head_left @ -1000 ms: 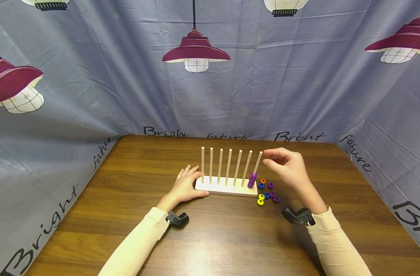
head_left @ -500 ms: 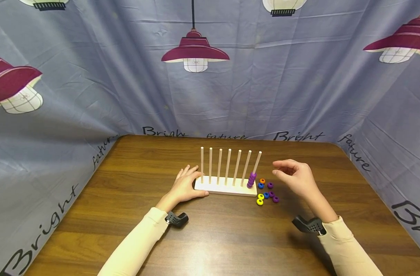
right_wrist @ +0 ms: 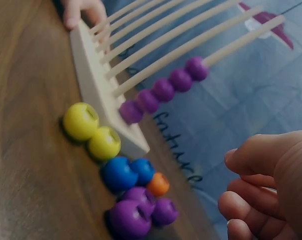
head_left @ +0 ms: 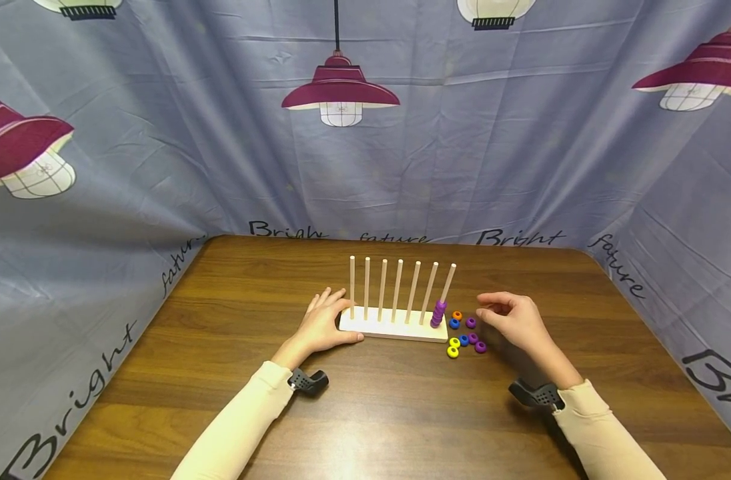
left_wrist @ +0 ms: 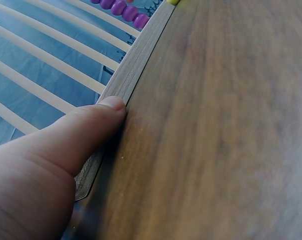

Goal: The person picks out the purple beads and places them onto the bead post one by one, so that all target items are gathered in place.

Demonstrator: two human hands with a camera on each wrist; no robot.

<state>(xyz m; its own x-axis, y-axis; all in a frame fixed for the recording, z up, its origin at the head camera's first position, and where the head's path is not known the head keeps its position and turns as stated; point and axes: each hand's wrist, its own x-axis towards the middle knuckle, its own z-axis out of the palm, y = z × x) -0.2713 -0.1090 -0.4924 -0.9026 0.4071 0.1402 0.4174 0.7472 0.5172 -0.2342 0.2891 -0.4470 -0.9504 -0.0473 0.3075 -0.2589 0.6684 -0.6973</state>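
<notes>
A wooden peg stand (head_left: 395,328) with a pale base and a row of upright pegs stands on the table. Several purple beads (head_left: 438,315) are stacked on its rightmost peg. At the stand's left end, my left hand (head_left: 322,325) grips the base, thumb (left_wrist: 98,117) along the front edge and fingers at the far side. My right hand (head_left: 517,323) hovers right of the loose beads, fingers loosely bent and holding nothing. Nearest to it lie loose purple beads (head_left: 480,347). Two yellow beads (right_wrist: 81,122), two blue beads (right_wrist: 119,174) and one orange bead (right_wrist: 158,184) lie beside the stand.
All of this is on a brown wooden table (head_left: 377,413). Behind and at both sides hangs a grey-blue curtain (head_left: 365,180) printed with lamps and lettering. Both wrists carry a black camera mount (head_left: 308,383).
My right hand has moved from beside the top of the rightmost peg to the right and down, toward the loose beads. The left hand and the peg stand have stayed in place.
</notes>
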